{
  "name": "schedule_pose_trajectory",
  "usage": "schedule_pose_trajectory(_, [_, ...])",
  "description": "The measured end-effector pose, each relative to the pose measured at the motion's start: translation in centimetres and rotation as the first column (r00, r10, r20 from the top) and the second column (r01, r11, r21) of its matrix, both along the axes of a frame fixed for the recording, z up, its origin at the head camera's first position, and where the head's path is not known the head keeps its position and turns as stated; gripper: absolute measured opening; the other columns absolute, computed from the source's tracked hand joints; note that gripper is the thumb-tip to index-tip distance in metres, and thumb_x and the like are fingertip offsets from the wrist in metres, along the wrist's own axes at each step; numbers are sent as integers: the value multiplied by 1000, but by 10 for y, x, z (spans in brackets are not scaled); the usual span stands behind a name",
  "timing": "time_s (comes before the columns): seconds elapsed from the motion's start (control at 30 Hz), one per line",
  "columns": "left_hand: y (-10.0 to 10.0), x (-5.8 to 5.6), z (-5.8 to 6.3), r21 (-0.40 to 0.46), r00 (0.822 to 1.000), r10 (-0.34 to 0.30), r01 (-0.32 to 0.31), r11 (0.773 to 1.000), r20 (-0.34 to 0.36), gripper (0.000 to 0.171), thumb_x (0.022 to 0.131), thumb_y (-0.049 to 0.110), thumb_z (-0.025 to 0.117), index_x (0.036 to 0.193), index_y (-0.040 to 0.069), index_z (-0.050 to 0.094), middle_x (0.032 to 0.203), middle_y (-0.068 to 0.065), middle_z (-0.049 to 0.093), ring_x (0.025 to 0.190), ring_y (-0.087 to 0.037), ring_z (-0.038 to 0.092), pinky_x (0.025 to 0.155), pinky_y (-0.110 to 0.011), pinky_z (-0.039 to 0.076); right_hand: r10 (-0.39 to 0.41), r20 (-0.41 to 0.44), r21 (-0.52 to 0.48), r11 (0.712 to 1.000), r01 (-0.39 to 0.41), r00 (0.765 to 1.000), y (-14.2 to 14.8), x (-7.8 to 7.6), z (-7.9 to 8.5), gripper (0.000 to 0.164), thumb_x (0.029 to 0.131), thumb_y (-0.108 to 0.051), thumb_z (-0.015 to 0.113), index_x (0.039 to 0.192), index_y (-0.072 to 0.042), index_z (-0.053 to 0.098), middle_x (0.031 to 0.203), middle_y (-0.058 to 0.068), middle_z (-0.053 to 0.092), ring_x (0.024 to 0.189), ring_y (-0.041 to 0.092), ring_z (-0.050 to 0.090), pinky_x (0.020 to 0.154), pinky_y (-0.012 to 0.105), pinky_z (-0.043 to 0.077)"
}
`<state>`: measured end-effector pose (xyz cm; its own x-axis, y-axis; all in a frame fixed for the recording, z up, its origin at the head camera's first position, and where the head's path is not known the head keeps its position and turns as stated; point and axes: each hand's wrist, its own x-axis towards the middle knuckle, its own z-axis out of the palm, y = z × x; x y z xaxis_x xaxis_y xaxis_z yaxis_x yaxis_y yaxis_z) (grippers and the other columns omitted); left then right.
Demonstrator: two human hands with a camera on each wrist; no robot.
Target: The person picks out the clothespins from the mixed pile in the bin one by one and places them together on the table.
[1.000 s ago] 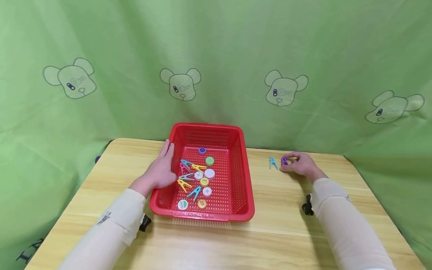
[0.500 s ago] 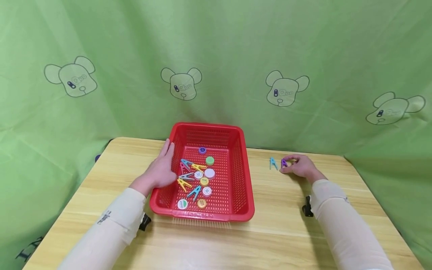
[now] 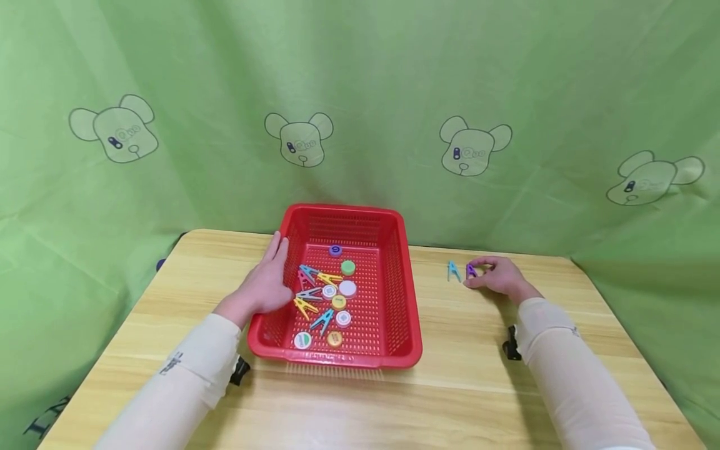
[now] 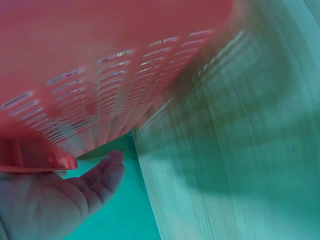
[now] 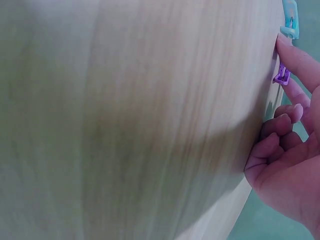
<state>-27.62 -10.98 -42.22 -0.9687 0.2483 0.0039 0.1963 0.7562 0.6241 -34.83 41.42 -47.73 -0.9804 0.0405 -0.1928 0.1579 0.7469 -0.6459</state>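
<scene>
- Straight-fingered, your left hand rests on the red plastic basket; leaning could skew it.
- Inside: scattered clothespins and bottle caps.
- Light-blue clothespin on the table, easily nudged.
- Beside it, your right hand curls thumb and finger round the purple clothespin; a loose pinch could drop it.

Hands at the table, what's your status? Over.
Left fingers straight, against red basket. Right fingers around purple clip, seemingly on the table. Blue clip close alongside, might get nudged.
</scene>
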Motion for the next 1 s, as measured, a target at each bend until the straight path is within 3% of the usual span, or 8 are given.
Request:
schedule_pose_trajectory(0.13, [0,1,0,2,1000,1,-1,1000,3,110,74,-5,70,161,7,3,165,0,-18,146,-40,19,100,-50,46,19,-7,25,1000,-19,1000,1,2,1,78,75,-36,88,139,-5,57,120,23,53,105,35,48,91,47,41])
schedule_pose_trajectory(0.33, [0,1,0,4,1000,3,-3,1000,12,110,75,-5,70,161,7,2,165,0,-19,145,-41,21,99,-51,47,51,-8,3,999,-51,999,3,3,10,81,74,-36,88,141,-5,55,114,21,53,98,31,47,82,38,43])
schedule_pose_trajectory(0.43, [1,1,1,8,1000,9,-9,1000,21,111,75,-5,70,161,9,2,165,1,-19,145,-40,20,97,-50,48,46,13,-36,998,-45,999,3,4,18,83,75,-35,88,144,-6,52,114,21,50,99,33,46,87,42,42])
schedule_pose_trajectory(0.53, [1,1,2,14,1000,7,-8,1000,26,110,75,-6,70,161,9,2,164,2,-19,146,-40,19,96,-50,49,52,24,-60,997,-51,998,1,5,27,85,76,-33,87,147,-5,48,116,23,47,103,35,44,95,53,40])
schedule_pose_trajectory(0.63, [2,0,3,16,1000,10,-10,1000,28,110,76,-6,70,161,10,2,164,3,-19,146,-38,18,96,-50,49,54,10,-67,996,-53,998,-2,5,34,83,78,-31,86,147,-5,47,103,17,49,92,31,46,86,51,44])
schedule_pose_trajectory(0.7, [2,0,3,7,1000,2,-2,1000,15,110,75,-5,70,161,8,2,165,1,-19,146,-40,19,98,-51,48,62,-15,-58,996,-63,998,-4,4,40,82,79,-30,86,146,-4,48,89,9,48,80,25,46,75,44,47])
schedule_pose_trajectory(0.77, [2,0,3,-4,1000,-4,4,1000,0,110,74,-5,70,161,7,3,165,-1,-18,146,-40,20,100,-51,46,67,-39,-57,996,-69,997,-7,3,45,82,78,-32,86,145,-4,49,76,2,42,67,19,41,61,35,42])
schedule_pose_trajectory(1.0, [1,1,3,-10,1000,-8,8,1000,-8,111,73,-6,69,160,5,2,165,-3,-18,143,-43,24,100,-51,46,128,-87,-98,986,-136,988,-19,1,66,80,80,-28,85,146,-3,48,71,-2,36,61,15,35,53,29,38])
